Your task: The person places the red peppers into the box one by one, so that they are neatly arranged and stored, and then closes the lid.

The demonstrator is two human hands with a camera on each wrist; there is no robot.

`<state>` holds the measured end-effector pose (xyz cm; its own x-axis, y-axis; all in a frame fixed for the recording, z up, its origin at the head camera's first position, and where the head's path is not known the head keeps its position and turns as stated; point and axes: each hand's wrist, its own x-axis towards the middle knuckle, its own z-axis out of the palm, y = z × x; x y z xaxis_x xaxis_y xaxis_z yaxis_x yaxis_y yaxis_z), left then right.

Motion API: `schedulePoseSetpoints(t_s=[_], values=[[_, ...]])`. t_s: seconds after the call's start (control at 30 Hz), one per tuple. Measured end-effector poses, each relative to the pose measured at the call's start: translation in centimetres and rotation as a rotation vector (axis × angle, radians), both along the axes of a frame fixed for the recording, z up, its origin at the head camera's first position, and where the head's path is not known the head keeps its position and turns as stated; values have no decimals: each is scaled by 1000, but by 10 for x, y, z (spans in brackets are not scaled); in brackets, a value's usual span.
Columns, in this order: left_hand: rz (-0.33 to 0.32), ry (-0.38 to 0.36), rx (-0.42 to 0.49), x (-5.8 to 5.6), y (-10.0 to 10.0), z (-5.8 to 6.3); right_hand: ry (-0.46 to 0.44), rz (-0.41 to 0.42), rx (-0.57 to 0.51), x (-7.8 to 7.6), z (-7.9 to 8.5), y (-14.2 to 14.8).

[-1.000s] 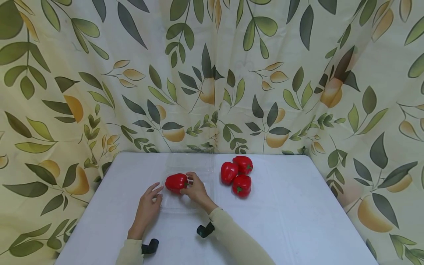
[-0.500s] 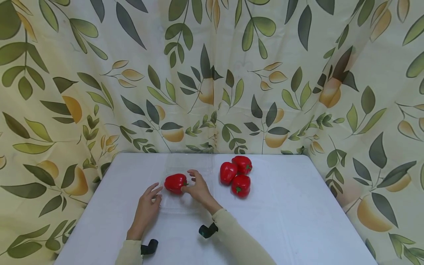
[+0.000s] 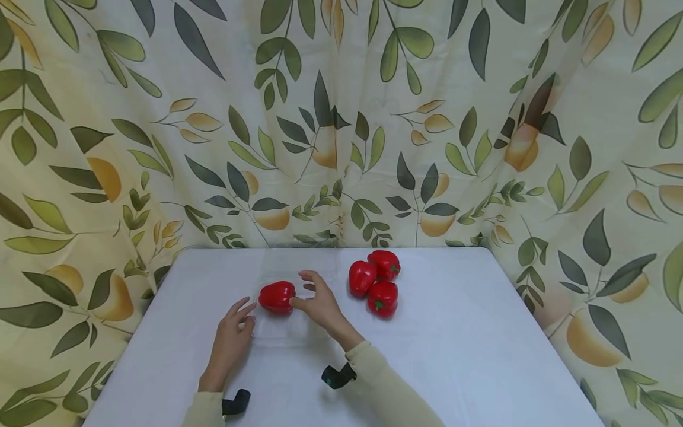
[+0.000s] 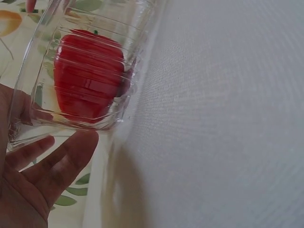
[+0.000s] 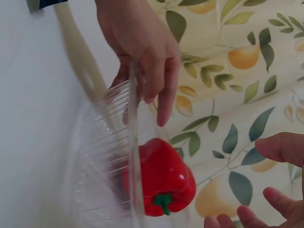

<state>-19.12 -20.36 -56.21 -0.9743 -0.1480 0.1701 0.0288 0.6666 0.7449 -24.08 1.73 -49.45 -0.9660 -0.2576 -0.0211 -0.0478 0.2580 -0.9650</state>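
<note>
A red bell pepper point(image 3: 277, 297) lies on its side in a clear plastic container point(image 5: 135, 180), its green stem turned toward my right hand. My left hand point(image 3: 232, 339) is at the container's left end. In the right wrist view its fingers straddle the clear rim, and in the left wrist view the thumb point(image 4: 88, 137) lies against the outside of the end wall. My right hand point(image 3: 323, 305) hovers over the container just right of the pepper, thumb and fingers spread with nothing between them. In the right wrist view a gap separates its fingertips point(image 5: 273, 145) from the pepper.
Three more red bell peppers point(image 3: 382, 298) sit in a cluster on the white table point(image 3: 453, 344), right of the container. The container's transparent lid point(image 3: 299, 260) lies folded back toward the far edge. A leaf-patterned curtain point(image 3: 341, 118) hangs behind and at both sides.
My right hand has let go of the pepper, its fingers opening and drawing back to the right. The pepper stays in the container and my left hand keeps its place. The head view has shifted slightly.
</note>
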Motion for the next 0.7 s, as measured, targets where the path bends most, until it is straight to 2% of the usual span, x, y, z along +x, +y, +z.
schedulePoseSetpoints(t_s=[0.4, 0.7], values=[[-7, 10, -6, 0, -1, -2, 14, 31, -39, 16, 26, 15], [-9, 12, -2, 1, -1, 0, 46, 32, -61, 24, 37, 28]])
